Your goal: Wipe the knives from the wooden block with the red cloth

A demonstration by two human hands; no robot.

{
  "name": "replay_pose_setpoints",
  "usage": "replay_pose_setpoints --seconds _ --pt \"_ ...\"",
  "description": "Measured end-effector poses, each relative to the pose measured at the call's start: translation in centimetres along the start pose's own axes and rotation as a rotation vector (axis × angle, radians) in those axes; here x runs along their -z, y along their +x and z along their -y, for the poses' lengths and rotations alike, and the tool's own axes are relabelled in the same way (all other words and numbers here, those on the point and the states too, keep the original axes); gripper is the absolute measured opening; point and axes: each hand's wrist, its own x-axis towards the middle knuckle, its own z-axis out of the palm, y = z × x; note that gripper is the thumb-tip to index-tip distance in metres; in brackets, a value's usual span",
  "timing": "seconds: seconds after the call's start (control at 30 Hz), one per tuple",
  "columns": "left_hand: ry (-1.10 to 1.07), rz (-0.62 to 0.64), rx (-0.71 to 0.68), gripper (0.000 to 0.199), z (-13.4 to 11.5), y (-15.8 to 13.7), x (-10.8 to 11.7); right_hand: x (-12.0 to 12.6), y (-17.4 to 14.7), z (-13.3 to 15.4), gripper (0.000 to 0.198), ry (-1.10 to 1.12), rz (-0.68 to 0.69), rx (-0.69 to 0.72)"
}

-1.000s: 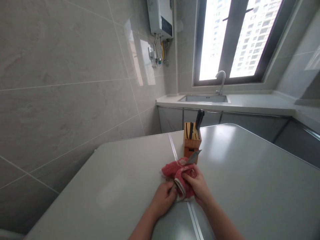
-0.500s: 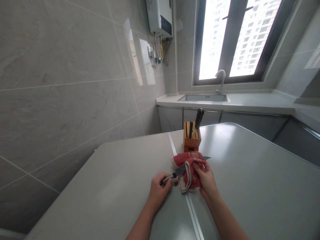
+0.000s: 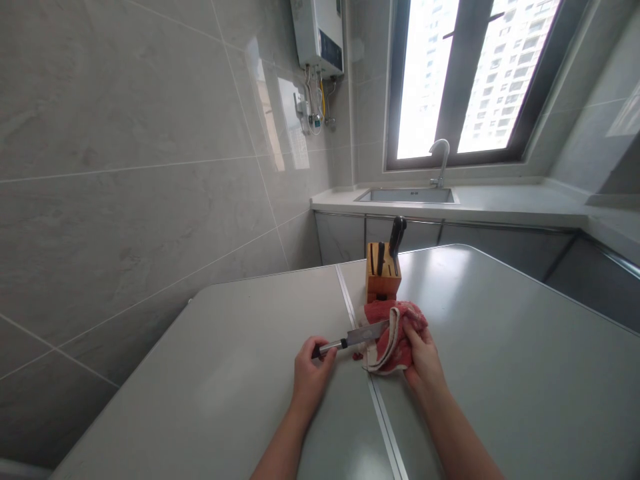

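Observation:
My left hand (image 3: 313, 367) is closed round the handle of a kitchen knife (image 3: 363, 335), whose blade points right. The blade's far end is hidden in the folds of a red cloth (image 3: 400, 343) with a pale border. My right hand (image 3: 424, 353) grips the cloth from the right, thumb on top, around the blade's tip. Just behind the cloth stands a wooden knife block (image 3: 383, 287) with black-handled knives (image 3: 397, 235) in its slots.
The light grey table (image 3: 240, 373) has a metal seam strip (image 3: 383, 417) running under the cloth. Beyond it is a counter with a sink (image 3: 407, 195) and a tap (image 3: 441, 160). A tiled wall (image 3: 150, 220) rises on the left.
My right hand has slid the cloth to the right along the blade. More of the blade shows on the left, and its tip, which stuck out before, is now covered.

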Motion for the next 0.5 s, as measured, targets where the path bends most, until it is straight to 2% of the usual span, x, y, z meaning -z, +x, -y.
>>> replay_pose_setpoints --seconds 0.27,0.5 --pt "0.012 -0.059 -0.037 0.026 -0.32 -0.03 0.34 0.24 0.35 0.09 0.047 0.044 -0.030 -0.003" --pt "0.030 -0.094 -0.077 0.021 -0.27 -0.28 0.42 0.58 0.69 -0.11 0.039 0.058 -0.093 0.038"
